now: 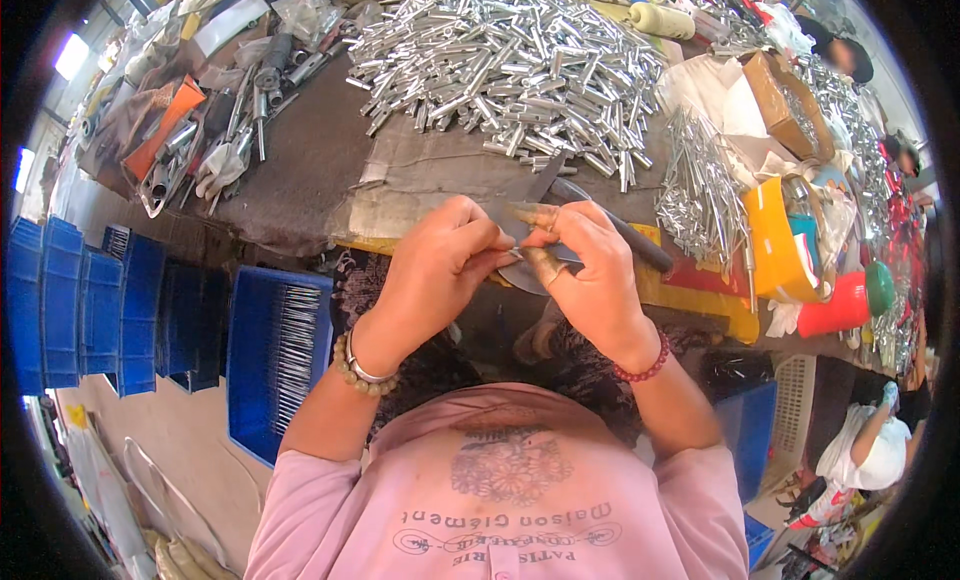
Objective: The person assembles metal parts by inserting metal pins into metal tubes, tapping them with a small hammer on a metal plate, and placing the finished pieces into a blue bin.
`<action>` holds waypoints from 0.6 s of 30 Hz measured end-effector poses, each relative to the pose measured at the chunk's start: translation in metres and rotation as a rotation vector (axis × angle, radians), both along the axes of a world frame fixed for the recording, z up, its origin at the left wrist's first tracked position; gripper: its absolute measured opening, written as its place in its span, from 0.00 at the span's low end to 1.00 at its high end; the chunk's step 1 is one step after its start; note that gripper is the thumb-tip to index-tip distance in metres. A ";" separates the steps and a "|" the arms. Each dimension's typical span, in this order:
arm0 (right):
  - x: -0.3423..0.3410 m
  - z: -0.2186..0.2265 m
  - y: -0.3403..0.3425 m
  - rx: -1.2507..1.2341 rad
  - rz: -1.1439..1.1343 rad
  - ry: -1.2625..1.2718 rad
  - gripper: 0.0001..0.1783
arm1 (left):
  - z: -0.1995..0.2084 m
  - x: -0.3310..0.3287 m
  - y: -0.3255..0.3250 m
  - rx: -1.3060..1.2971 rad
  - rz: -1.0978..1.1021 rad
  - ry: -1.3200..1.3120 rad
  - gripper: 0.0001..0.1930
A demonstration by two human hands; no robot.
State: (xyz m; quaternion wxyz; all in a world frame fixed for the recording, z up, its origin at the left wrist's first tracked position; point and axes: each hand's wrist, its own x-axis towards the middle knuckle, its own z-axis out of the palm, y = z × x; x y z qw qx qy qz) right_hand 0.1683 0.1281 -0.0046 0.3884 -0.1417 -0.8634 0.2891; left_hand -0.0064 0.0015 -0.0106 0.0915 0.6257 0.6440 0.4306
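My left hand (pixel 440 275) and my right hand (pixel 596 280) meet at the near edge of the workbench. The left fingers are pinched together on something small that the fingertips mostly hide. Tan wraps cover the right thumb and forefinger, which close on the same spot from the other side. Just beyond my hands lies a dark, rod-like tool (pixel 640 244), with a dark flat blade-shaped piece (pixel 546 178) at its left. A large heap of short silver metal tubes (pixel 510 65) spreads over the bench past them.
Thin metal rods (pixel 703 195) lie right of the heap, beside a yellow container (pixel 780 242) and a red cup-like container (pixel 832 305). Left, a blue crate (pixel 250 370) holds rows of thin rods near stacked blue bins (pixel 60 300). Tools and an orange piece (pixel 168 125) clutter the left bench. Another person (pixel 865 445) is at far right.
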 end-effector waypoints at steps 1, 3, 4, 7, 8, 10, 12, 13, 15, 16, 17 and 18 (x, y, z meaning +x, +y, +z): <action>0.000 0.000 0.000 0.000 -0.002 0.000 0.15 | -0.001 -0.001 0.000 -0.001 -0.003 0.004 0.10; -0.002 0.001 0.000 0.035 0.016 -0.024 0.16 | -0.001 -0.001 0.001 0.000 -0.009 0.009 0.10; -0.002 0.004 -0.002 0.036 0.012 -0.024 0.16 | 0.000 -0.001 0.001 0.011 0.002 0.034 0.10; -0.002 0.011 -0.010 0.300 0.012 -0.121 0.16 | 0.000 0.001 0.001 0.046 0.008 0.048 0.10; -0.001 0.008 -0.012 0.309 0.003 -0.116 0.17 | -0.001 0.001 0.001 0.067 0.010 0.038 0.10; 0.001 0.007 -0.011 0.318 -0.006 -0.112 0.17 | -0.002 -0.001 0.000 0.060 0.008 0.050 0.10; 0.008 0.011 -0.006 0.335 0.033 -0.142 0.17 | -0.003 -0.002 0.000 0.052 0.011 0.061 0.09; 0.011 0.015 -0.002 0.335 0.035 -0.142 0.17 | -0.003 -0.001 0.000 0.030 0.008 0.027 0.09; 0.022 0.026 0.008 0.388 -0.139 -0.188 0.18 | -0.001 -0.001 -0.001 0.006 0.007 -0.009 0.08; 0.026 0.029 0.015 0.374 -0.206 -0.268 0.18 | 0.001 0.000 -0.001 -0.007 0.000 -0.036 0.08; 0.031 0.030 0.023 0.360 -0.272 -0.348 0.18 | 0.002 0.000 -0.001 -0.021 -0.007 -0.063 0.08; 0.036 0.023 0.033 0.360 -0.289 -0.460 0.18 | 0.002 0.000 -0.001 -0.021 -0.011 -0.063 0.08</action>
